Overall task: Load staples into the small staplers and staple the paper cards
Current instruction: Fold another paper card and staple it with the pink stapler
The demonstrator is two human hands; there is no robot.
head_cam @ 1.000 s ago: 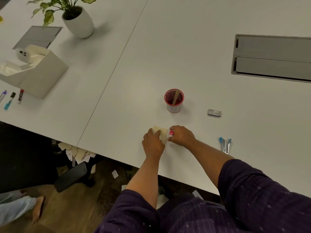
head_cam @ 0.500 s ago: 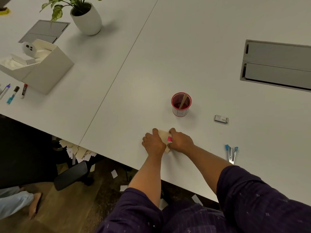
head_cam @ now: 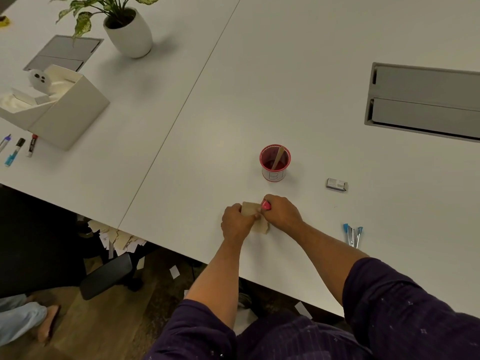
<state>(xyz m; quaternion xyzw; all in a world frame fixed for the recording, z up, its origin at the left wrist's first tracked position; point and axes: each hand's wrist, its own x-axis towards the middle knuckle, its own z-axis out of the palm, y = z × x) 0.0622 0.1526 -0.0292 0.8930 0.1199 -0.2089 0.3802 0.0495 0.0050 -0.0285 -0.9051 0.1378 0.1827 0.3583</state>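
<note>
Since half a second ago the hands have parted a little: more of the pink stapler shows at the right hand's knuckles, and the card now sticks up between the hands rather than lying hidden under them. Left to right. At 9 o'clock from the hands, far off on the table: three markers, an open white box, and beyond it at 11 o'clock a potted plant. Left hand: fingers curled round the card's left edge, pinching it, likely to steady it so the edge sits in the stapler's mouth. Right hand: fingers closed round the pink stapler, its tip at the card's top right corner; looks like a squeeze is in progress or about to come, cannot tell whether a staple has gone in. Red cup stands at 12 o'clock of the hands, near, a wooden stick leaning inside. Staple box at 2 o'clock, well apart. Blue stapler at 3 o'clock, lying open, untouched; probably waits for loading. Cable hatch at 1 o'clock, far. Surface: white, matt, a seam running up from the near edge. Below the edge: wood floor, paper scraps strewn, a chair base, someone's bare foot at lower left.
</note>
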